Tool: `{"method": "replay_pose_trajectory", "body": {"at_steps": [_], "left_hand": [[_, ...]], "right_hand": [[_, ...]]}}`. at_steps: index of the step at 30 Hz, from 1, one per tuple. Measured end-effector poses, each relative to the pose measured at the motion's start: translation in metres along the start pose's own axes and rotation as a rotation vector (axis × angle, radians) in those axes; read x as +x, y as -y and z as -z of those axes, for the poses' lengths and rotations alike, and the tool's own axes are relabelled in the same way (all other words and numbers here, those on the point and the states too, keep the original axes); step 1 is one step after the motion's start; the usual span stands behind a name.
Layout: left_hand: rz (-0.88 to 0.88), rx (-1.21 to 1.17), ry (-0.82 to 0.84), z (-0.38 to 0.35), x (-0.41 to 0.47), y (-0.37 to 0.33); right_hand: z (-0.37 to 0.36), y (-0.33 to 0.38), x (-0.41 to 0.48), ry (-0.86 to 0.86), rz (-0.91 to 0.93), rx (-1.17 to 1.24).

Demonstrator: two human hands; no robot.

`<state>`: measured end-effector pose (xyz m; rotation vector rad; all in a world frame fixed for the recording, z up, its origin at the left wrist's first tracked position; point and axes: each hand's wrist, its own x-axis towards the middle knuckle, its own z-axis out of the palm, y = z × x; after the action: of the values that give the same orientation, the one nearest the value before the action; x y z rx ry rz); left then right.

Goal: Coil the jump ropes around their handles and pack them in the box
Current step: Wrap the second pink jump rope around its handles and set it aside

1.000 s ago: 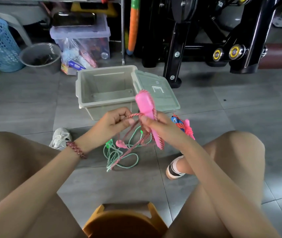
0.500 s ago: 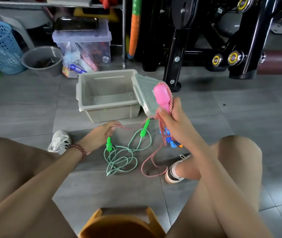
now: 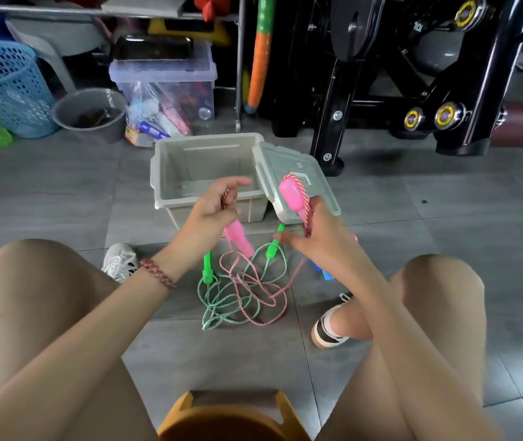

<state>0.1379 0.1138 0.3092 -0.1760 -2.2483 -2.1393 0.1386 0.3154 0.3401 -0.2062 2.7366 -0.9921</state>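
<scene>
box mouth open, bare | lid leaning at right rim | ropes tangled below

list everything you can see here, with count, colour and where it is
box: 1, grey, open, floor centre
lid: 1, grey, leaning at box's right
pink jump rope: 1, one handle per hand, cord on floor
green jump rope: 1, floor, tangled with pink
basket: 1, blue, far left
bucket: 1, grey, beside basket
clear bin: 1, behind box
stool: 1, orange, bottom edge
left hand: grips cord
right hand: holds handle
</scene>
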Motion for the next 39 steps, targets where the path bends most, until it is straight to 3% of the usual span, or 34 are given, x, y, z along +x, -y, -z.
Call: {"method": "replay_pose_trajectory", "body": {"at_steps": [4,6,9,11,16,21,27,35,39], "left_hand": [[-0.015,-0.031,-0.041,0.004,0.0,-0.013],[-0.001,-0.06,-0.061,0.008,0.002,-0.016],[0.016,-0.098,-0.065,0.011,0.004,-0.016],[0.013,-0.111,-0.063,0.011,0.004,-0.014],[0.104,-0.211,-0.164,0.006,0.002,-0.017],[0.141,-0.395,-0.199,0.001,-0.001,-0.024],[0.154,-0.509,-0.333,0.003,-0.003,-0.019],[0.051,-0.048,-0.171,-0.002,-0.008,-0.019],[-0.043,0.239,-0.176,0.011,-0.003,-0.017]], "right_hand": [[-0.007,-0.002,0.002,-0.002,-0.053,-0.203],[-0.007,-0.011,0.005,-0.022,-0.152,-0.427],[0.001,-0.02,0.009,0.16,-0.246,-0.622],[0.004,-0.022,0.011,0.228,-0.214,-0.456],[-0.011,0.004,0.009,0.207,-0.139,0.391],[-0.027,0.02,-0.001,0.403,-0.016,0.522],[-0.036,0.026,-0.008,0.509,-0.113,0.886],[-0.026,0.02,-0.008,0.487,-0.037,0.81],[-0.013,0.014,-0.005,0.476,0.05,0.636]]}}
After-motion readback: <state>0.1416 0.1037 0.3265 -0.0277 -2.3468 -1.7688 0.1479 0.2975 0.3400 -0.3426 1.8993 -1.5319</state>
